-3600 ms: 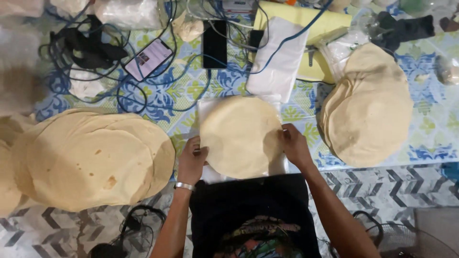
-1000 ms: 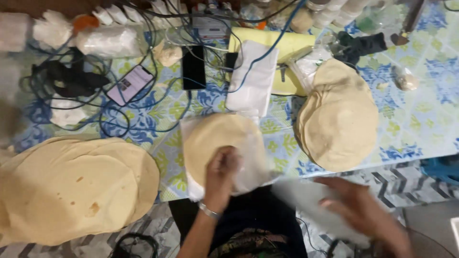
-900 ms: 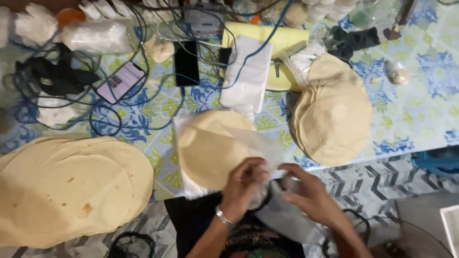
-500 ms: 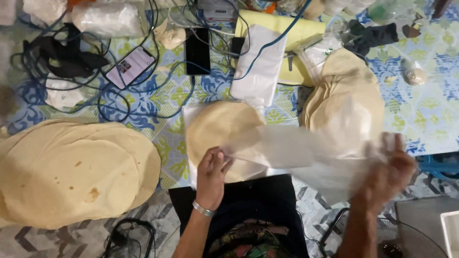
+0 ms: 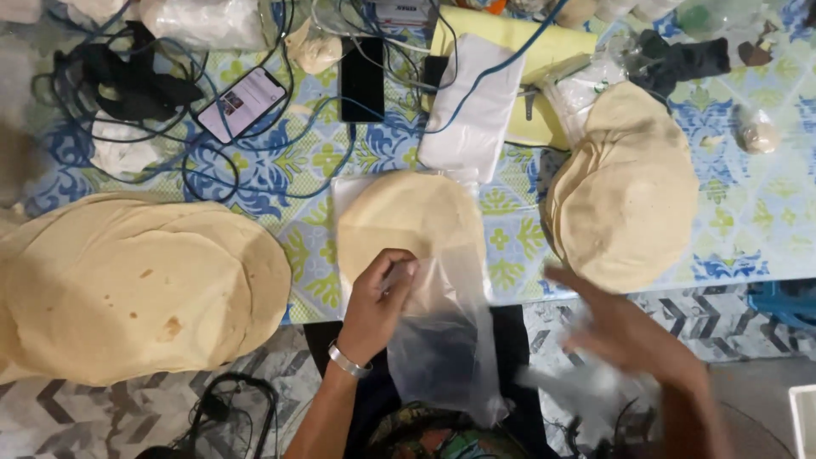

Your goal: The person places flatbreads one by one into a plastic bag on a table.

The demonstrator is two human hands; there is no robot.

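A: What are the 2 hands doing?

B: The left hand (image 5: 376,299), lower centre, pinches the mouth of a clear plastic bag (image 5: 442,340) that hangs off the table edge. The right hand (image 5: 625,327), lower right, is blurred — grip unclear.

A: Is the flatbread bagged?

B: Not yet — 1 flatbread (image 5: 408,223) lies mid-frame on white paper, touching the bag; large stacks sit left (image 5: 127,289) and right (image 5: 625,200).

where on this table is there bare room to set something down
Bare cloth shows right of the right flatbread stack, and in a narrow strip between it and the middle flatbread. The back edge is crowded with cables, phones and bags. The big left stack fills that side.
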